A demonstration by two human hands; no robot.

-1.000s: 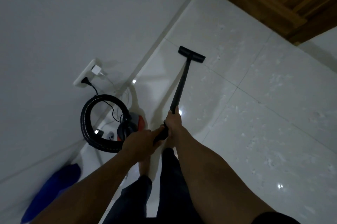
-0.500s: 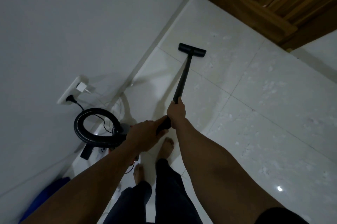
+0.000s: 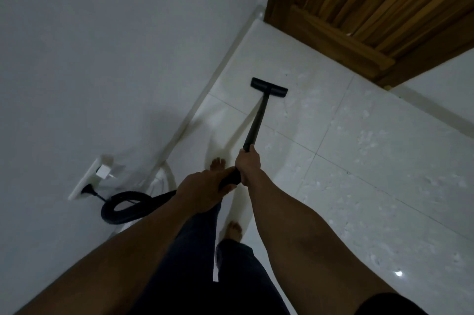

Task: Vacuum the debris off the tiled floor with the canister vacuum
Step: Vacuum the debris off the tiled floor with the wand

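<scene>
Fingers (image 3: 242, 170) of the right hand (image 3: 248, 164) curl tightly round the slim black vacuum wand (image 3: 257, 120), and the left hand (image 3: 202, 191) just behind it grips the thicker handle end (image 3: 230, 178), from which the black hose (image 3: 120, 208) trails. Far down the wand, the flat black floor nozzle (image 3: 269, 87) rests on the glossy white tiled floor (image 3: 372, 161), near the skirting (image 3: 205, 94) and short of the brown slatted wooden door (image 3: 359, 7). Looped hose lies beside a white wall socket (image 3: 84, 186).

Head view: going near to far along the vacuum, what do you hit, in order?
left hand → right hand → wand → floor head → wooden door
</scene>
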